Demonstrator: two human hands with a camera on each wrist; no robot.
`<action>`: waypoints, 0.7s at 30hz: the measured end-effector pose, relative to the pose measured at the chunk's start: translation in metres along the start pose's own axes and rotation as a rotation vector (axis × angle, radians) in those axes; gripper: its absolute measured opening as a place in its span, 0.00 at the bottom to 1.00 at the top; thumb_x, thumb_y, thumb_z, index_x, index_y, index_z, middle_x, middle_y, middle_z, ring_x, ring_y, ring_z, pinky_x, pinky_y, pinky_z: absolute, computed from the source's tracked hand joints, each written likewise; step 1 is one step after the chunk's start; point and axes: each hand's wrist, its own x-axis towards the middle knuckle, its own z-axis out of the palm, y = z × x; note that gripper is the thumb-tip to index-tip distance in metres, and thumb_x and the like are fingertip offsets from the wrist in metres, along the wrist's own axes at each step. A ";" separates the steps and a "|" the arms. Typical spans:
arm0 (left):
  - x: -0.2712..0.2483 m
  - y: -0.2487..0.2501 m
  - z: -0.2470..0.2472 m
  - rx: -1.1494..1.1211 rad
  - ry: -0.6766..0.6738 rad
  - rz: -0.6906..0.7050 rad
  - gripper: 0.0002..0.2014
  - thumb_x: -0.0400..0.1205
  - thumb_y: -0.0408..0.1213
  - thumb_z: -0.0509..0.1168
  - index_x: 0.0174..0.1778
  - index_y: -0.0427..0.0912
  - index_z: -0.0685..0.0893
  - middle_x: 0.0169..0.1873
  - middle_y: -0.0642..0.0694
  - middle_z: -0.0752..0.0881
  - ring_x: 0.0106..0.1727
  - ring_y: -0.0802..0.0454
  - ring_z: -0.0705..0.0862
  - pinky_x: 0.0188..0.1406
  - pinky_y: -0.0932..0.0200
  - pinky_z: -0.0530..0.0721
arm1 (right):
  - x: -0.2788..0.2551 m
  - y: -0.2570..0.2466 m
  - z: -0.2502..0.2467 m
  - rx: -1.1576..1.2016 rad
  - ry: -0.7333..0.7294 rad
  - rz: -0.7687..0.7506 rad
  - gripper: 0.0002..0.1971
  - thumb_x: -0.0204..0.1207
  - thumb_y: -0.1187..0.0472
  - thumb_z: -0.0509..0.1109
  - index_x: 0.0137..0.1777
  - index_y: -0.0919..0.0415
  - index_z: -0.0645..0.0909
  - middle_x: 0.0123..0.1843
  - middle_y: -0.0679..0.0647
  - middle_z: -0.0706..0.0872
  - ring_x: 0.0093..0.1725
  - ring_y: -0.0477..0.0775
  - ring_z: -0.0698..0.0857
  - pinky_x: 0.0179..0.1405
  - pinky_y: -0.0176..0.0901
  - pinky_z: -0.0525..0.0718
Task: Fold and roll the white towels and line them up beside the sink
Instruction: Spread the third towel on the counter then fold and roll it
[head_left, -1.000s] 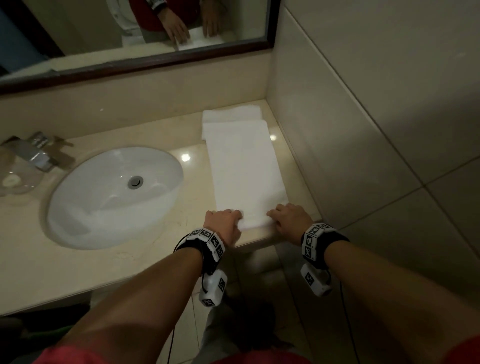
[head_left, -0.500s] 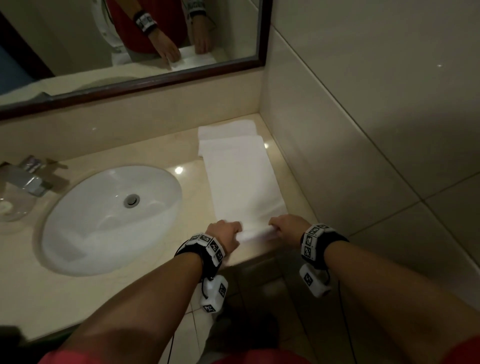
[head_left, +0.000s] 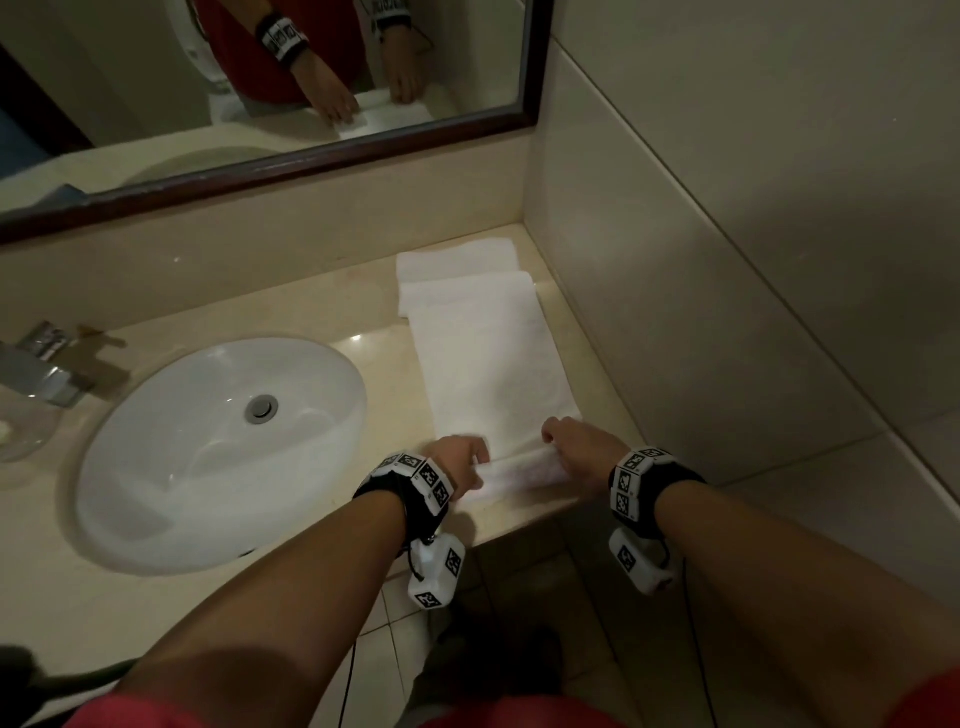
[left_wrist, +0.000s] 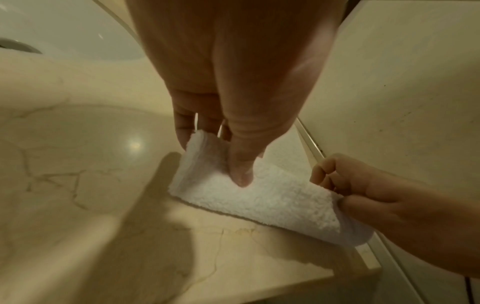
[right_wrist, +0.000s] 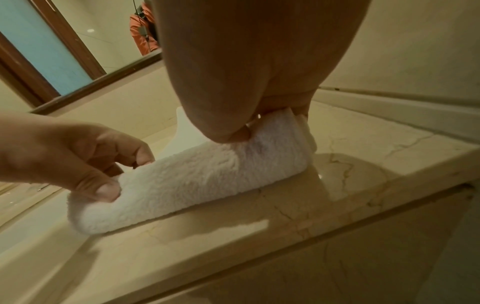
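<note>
A long white towel (head_left: 491, 358) lies folded lengthwise on the marble counter (head_left: 218, 613) to the right of the sink (head_left: 208, 457). Its near end is turned over into a short roll (head_left: 524, 470) (left_wrist: 259, 197) (right_wrist: 197, 179). My left hand (head_left: 460, 460) (left_wrist: 215, 144) pinches the roll's left end between thumb and fingers. My right hand (head_left: 582, 447) (right_wrist: 262, 123) pinches the right end the same way. Behind the long towel, against the back wall, lies another white towel (head_left: 457, 257).
A chrome tap (head_left: 44, 371) and a clear glass dish (head_left: 21, 431) sit left of the sink. A framed mirror (head_left: 291, 78) runs along the back wall. A tiled wall (head_left: 727, 260) stands close on the right. The counter's front edge is just below the roll.
Both hands have turned the towel's near end over and away from me, so a small roll has formed where the flat edge lay. The view has tilted down slightly.
</note>
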 end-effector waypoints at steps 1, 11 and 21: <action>0.001 -0.001 -0.001 -0.011 0.003 -0.001 0.16 0.79 0.33 0.72 0.62 0.44 0.82 0.49 0.48 0.83 0.45 0.54 0.79 0.43 0.65 0.74 | 0.001 0.001 0.000 -0.019 0.002 -0.011 0.21 0.71 0.65 0.72 0.61 0.53 0.69 0.58 0.54 0.77 0.52 0.56 0.79 0.52 0.51 0.82; 0.007 -0.003 -0.005 -0.092 0.009 -0.027 0.12 0.74 0.31 0.75 0.41 0.48 0.78 0.37 0.51 0.83 0.41 0.49 0.84 0.43 0.57 0.83 | 0.011 0.011 0.008 -0.206 0.081 -0.039 0.25 0.68 0.62 0.77 0.61 0.47 0.72 0.60 0.50 0.76 0.56 0.53 0.74 0.46 0.43 0.73; -0.001 0.000 0.006 -0.002 0.199 -0.035 0.08 0.74 0.32 0.73 0.41 0.48 0.81 0.43 0.52 0.81 0.45 0.52 0.81 0.48 0.58 0.82 | 0.003 0.008 0.007 -0.193 0.301 -0.108 0.13 0.73 0.62 0.72 0.57 0.53 0.81 0.53 0.54 0.82 0.50 0.57 0.79 0.46 0.49 0.77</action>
